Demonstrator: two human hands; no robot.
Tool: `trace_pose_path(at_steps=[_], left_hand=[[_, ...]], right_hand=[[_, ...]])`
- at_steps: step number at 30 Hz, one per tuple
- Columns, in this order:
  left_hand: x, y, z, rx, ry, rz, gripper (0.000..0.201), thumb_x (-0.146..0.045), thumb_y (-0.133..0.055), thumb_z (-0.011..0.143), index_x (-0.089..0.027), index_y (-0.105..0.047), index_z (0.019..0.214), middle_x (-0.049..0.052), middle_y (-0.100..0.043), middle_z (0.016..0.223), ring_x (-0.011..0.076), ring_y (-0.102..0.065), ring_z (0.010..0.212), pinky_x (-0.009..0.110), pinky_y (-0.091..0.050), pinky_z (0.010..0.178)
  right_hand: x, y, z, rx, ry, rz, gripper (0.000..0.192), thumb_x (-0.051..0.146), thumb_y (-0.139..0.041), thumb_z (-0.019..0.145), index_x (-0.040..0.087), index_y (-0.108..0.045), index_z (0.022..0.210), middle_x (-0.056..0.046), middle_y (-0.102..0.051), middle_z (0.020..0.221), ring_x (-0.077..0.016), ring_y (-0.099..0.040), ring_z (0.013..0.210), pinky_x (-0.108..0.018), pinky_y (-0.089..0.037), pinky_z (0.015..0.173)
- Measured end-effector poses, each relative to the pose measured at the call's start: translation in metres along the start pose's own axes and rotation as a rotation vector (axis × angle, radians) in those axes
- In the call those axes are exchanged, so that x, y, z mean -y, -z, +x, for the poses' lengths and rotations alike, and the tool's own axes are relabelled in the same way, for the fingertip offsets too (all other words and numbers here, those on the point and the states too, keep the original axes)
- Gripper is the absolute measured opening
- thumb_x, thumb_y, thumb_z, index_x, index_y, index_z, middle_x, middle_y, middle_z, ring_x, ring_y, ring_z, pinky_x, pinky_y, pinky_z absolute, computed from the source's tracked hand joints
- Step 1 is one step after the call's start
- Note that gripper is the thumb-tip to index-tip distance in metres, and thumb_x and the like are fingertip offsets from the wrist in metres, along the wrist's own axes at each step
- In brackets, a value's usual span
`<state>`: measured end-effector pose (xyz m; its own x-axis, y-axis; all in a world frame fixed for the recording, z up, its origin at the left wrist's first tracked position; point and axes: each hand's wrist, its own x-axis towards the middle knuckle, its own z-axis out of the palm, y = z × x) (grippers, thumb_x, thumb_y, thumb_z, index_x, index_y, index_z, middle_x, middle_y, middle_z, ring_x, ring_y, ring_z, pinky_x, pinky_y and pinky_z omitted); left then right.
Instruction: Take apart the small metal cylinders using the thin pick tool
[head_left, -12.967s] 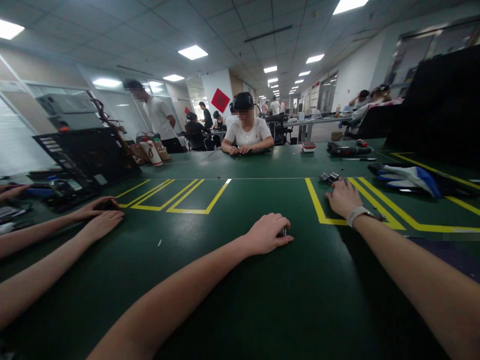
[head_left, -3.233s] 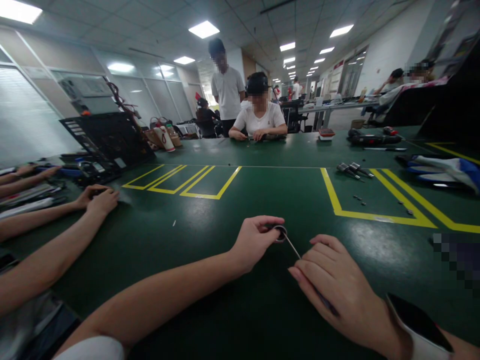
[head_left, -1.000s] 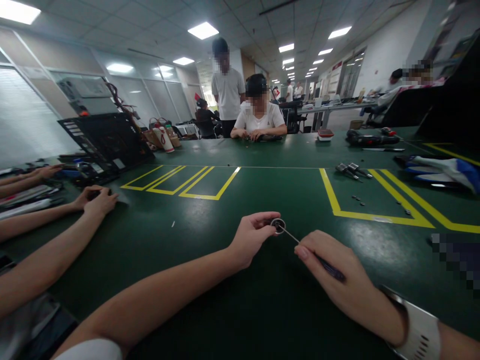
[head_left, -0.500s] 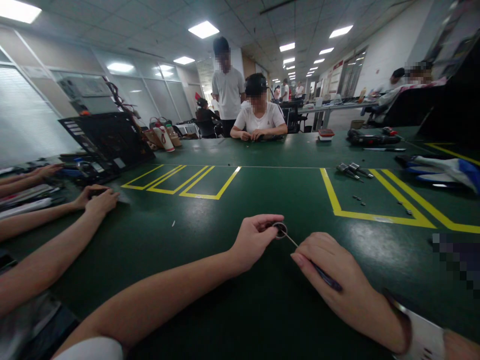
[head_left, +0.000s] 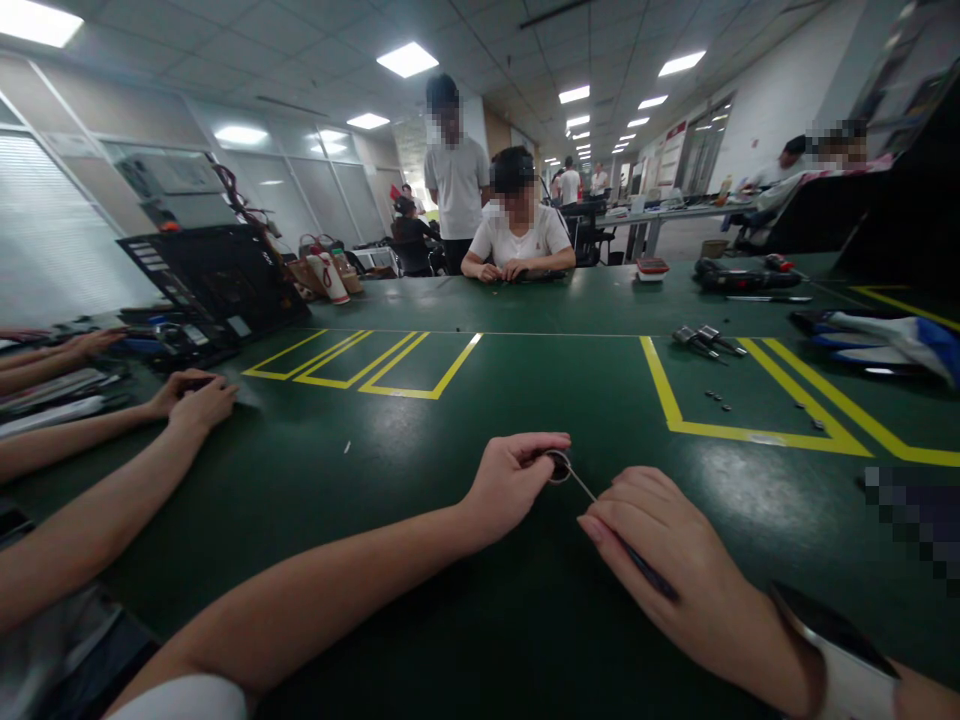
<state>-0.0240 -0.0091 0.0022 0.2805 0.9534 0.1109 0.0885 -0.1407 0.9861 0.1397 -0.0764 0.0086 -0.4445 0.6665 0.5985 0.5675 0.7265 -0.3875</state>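
My left hand (head_left: 510, 483) pinches a small round metal part (head_left: 558, 465) just above the green table (head_left: 420, 450). In my right hand (head_left: 667, 565) lies a thin screwdriver (head_left: 604, 515); its dark handle runs under my fingers and its slim shaft points up-left, with the tip at the round part. A watch sits on my right wrist at the lower right edge.
A co-worker's hands (head_left: 191, 395) rest on the table at the left near an open black computer case (head_left: 214, 285). Loose screwdriver bits (head_left: 705, 342) and small screws (head_left: 720, 398) lie inside the yellow outline at the right. A person sits across the table, another stands behind.
Both hands have sunk slightly toward the table since a second ago. The screwdriver tip stays at the round part, and my right wrist has turned a little.
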Motion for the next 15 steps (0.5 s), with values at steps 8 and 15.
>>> trace_pose_path(at_steps=[8,15], left_hand=[[0.010,0.005,0.008,0.008,-0.139,0.120,0.023,-0.009,-0.050,0.071,-0.014,-0.067,0.086,0.008,-0.068,0.099,0.0172,-0.063,0.090,0.032,-0.052,0.081],[0.032,0.021,0.027,-0.003,-0.241,0.548,0.031,-0.014,-0.049,0.079,-0.020,-0.061,0.107,0.007,-0.063,0.108,0.0192,-0.059,0.098,0.036,-0.047,0.087]], right_hand=[[-0.002,0.004,-0.004,0.006,0.006,0.089,0.015,0.014,-0.045,0.088,0.018,-0.056,0.079,-0.003,-0.058,0.071,-0.0163,-0.052,0.069,-0.034,-0.041,0.068],[-0.008,0.005,-0.004,-0.070,-0.086,0.103,0.018,0.016,-0.044,0.089,0.018,-0.056,0.075,-0.003,-0.056,0.068,-0.0162,-0.051,0.065,-0.032,-0.040,0.063]])
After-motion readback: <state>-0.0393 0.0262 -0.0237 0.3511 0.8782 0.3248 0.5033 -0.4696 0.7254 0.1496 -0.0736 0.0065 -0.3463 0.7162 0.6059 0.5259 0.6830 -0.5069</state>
